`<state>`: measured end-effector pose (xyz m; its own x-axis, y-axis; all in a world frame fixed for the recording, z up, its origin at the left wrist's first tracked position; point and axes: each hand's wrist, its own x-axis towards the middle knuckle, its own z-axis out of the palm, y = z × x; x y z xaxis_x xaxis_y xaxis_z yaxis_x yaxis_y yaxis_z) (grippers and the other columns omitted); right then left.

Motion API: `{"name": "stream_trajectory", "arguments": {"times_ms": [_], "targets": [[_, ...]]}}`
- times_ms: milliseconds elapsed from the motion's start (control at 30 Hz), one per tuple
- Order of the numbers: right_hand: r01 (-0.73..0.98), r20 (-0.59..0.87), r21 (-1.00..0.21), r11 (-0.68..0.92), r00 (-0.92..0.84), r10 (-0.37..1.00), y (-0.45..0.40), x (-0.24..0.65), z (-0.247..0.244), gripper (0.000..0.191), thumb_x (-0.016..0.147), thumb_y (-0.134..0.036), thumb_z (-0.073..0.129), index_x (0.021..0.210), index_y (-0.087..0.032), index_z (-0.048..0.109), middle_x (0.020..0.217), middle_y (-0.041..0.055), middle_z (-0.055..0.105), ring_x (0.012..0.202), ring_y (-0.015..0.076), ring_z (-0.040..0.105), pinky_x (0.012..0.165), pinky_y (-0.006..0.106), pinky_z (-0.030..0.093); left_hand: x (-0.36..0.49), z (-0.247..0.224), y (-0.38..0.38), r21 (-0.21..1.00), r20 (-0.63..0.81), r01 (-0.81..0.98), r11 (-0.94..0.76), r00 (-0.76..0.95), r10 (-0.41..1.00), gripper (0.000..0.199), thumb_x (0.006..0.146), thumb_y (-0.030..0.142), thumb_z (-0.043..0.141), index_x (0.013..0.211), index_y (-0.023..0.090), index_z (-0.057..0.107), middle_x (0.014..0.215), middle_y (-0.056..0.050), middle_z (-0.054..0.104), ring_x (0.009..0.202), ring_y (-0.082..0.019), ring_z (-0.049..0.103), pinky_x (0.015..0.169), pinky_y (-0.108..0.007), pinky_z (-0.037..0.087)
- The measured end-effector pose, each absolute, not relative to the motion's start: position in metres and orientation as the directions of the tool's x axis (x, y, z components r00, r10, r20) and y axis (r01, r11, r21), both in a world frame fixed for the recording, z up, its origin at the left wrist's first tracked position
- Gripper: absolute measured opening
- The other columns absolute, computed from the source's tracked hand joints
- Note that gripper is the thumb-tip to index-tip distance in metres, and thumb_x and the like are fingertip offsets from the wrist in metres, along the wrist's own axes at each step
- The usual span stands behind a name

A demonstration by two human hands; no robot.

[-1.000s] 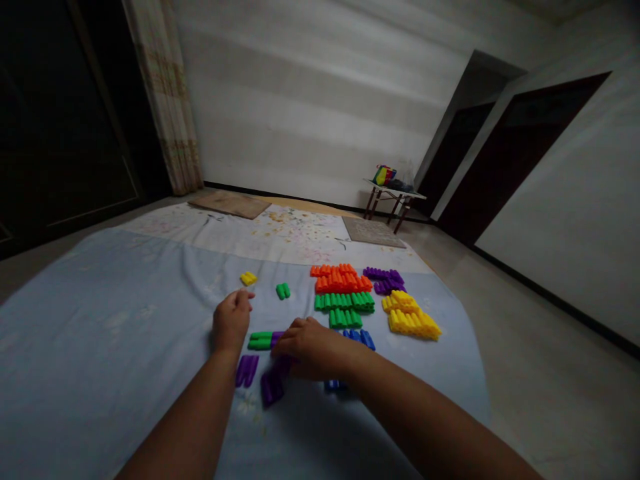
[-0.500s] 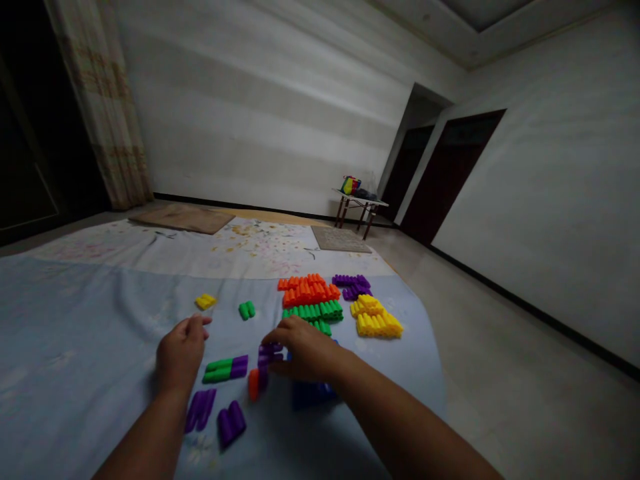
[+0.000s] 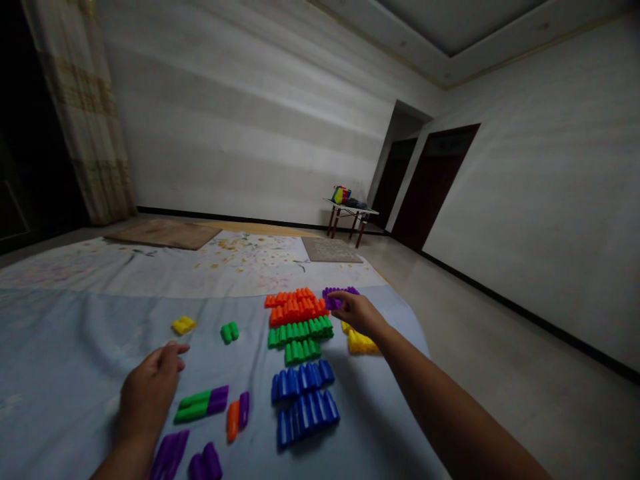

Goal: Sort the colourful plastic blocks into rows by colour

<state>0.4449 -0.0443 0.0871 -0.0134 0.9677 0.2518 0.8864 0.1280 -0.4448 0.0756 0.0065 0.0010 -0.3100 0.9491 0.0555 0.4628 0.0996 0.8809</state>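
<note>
My right hand (image 3: pixel 357 312) is at the back right of the cloth, its fingers pinched on purple plastic tube pieces (image 3: pixel 333 303). Just behind it runs a purple row (image 3: pixel 345 291); whether the held pieces touch that row I cannot tell. Loosely curled, my left hand (image 3: pixel 150 387) hovers or rests at the left with nothing visible in it. Close to it lies a green and purple block (image 3: pixel 201 405). Farther right, an orange tube (image 3: pixel 233 421) lies against a purple one (image 3: pixel 244 409). Purple pieces (image 3: pixel 170 455) and a purple pair (image 3: pixel 205 463) sit at the front edge of view.
Orange rows (image 3: pixel 297 309), green rows (image 3: pixel 301 331) and blue rows (image 3: pixel 306 419) are lined up mid-right. Yellow pieces (image 3: pixel 361 343) lie partly behind my right forearm. A yellow group (image 3: pixel 183 325) and a green pair (image 3: pixel 230 332) lie left. Beyond stands a small table (image 3: pixel 350 208).
My right hand has lifted purple pieces from beside the orange tube and carried them to the back right, uncovering the blue rows. The camera view has shifted a little.
</note>
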Motion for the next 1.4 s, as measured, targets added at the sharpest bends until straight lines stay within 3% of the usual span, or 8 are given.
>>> {"name": "stream_trajectory", "arguments": {"times_ms": [300,500,767,967,1200,1400], "targets": [[0.966,0.23,-0.248,-0.067,0.126,0.965,-0.014,0.486,0.087,0.038,0.073,-0.022,0.057,0.11,-0.031,0.06,0.072,-0.0023,0.065,0.062,0.0118,0.055,0.056,0.02,0.035,0.074,0.001,0.007,0.861,0.061,0.497,0.105,-0.306,0.95,0.043,0.078,0.053,0.037,0.09,0.02,0.062,0.068,0.001,0.059,0.061,-0.016,0.056,0.053,-0.024,0.041],[0.947,0.286,-0.302,-0.112,0.202,0.937,0.011,0.504,0.09,0.036,0.074,-0.017,0.054,0.11,-0.025,0.058,0.079,-0.0009,0.066,0.065,0.0106,0.057,0.059,0.019,0.038,0.074,0.001,0.008,0.868,0.037,0.479,0.131,-0.326,0.945,0.044,0.077,0.053,0.036,0.089,0.019,0.062,0.066,0.0,0.06,0.063,-0.018,0.058,0.054,-0.025,0.043],[0.948,0.289,-0.278,-0.154,0.235,0.928,0.034,0.519,0.076,0.033,0.076,-0.012,0.047,0.106,-0.02,0.061,0.096,0.0042,0.065,0.082,0.0121,0.059,0.071,0.02,0.042,0.074,0.001,0.007,0.852,0.025,0.499,0.158,-0.34,0.94,0.046,0.077,0.055,0.034,0.088,0.02,0.062,0.064,0.001,0.058,0.055,-0.016,0.055,0.05,-0.024,0.041],[0.972,0.198,-0.196,-0.132,0.171,0.965,0.046,0.518,0.068,0.03,0.073,-0.015,0.054,0.1,-0.02,0.066,0.088,0.004,0.066,0.08,0.0142,0.059,0.071,0.021,0.041,0.074,-0.001,0.009,0.853,0.021,0.493,0.17,-0.358,0.933,0.045,0.076,0.055,0.036,0.086,0.021,0.062,0.063,0.001,0.058,0.058,-0.017,0.057,0.053,-0.025,0.043],[0.998,0.1,-0.068,-0.009,0.016,0.995,0.062,0.495,0.059,0.03,0.069,-0.023,0.063,0.099,-0.023,0.067,0.098,0.0054,0.063,0.088,0.017,0.057,0.075,0.022,0.04,0.073,-0.002,0.008,0.847,0.021,0.5,0.178,-0.366,0.93,0.046,0.076,0.057,0.035,0.086,0.021,0.062,0.062,0.001,0.059,0.059,-0.018,0.058,0.052,-0.026,0.043],[0.999,0.053,0.033,0.013,-0.015,0.998,0.065,0.482,0.059,0.03,0.067,-0.019,0.064,0.097,-0.022,0.067,0.099,0.0086,0.062,0.093,0.022,0.056,0.075,0.026,0.04,0.078,0.005,0.003,0.854,0.022,0.493,0.169,-0.358,0.933,0.045,0.074,0.057,0.034,0.083,0.022,0.061,0.059,0.002,0.054,0.056,-0.017,0.054,0.052,-0.026,0.041]]}}
